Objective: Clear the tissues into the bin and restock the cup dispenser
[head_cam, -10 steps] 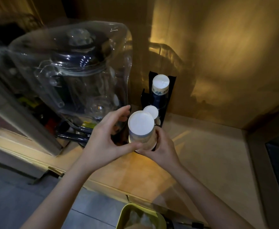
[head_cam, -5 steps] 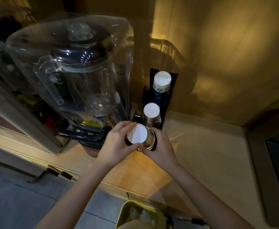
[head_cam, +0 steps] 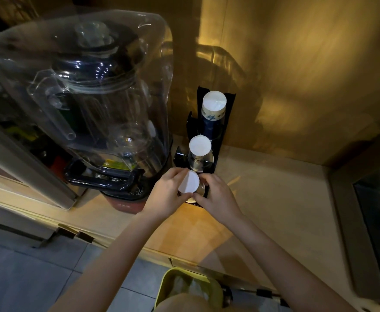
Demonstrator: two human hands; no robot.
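Yellow-green plastic rims the bin (head_cam: pixel 168 280) at the bottom edge of the view, standing on the tiled floor below the counter's (head_cam: pixel 263 212) front lip; pale crumpled stuff lies inside it, which looks like the tissues, and no loose tissue shows on the counter, so I judge that half of the task done.

Further in, both hands meet over the nearest slot of the black cup dispenser (head_cam: pixel 229 104). The left hand (head_cam: pixel 165 195) and the right hand (head_cam: pixel 218 197) each pinch one side of an upside-down stack of paper cups (head_cam: pixel 188 182), fingertips pressed against its wall from opposite sides, white base facing up. Two hands seem to be used so that the stack goes in straight and seats in the slot without tipping (a one-sided push would likely skew it). The stack sits low, mostly within the slot already, so the seating looks nearly finished.

Counting away from the person: three stacks in one row, each base-up, rising in steps toward the wall. The held one is the lowest, the middle stack (head_cam: pixel 199 146) stands just behind it, and the tallest stack (head_cam: pixel 214 102), with a blue printed band, stands against the wall. How many cups make up each stack cannot be told.

To the left, just beside the dispenser, stands one blender (head_cam: pixel 99 104) under a clear hood.
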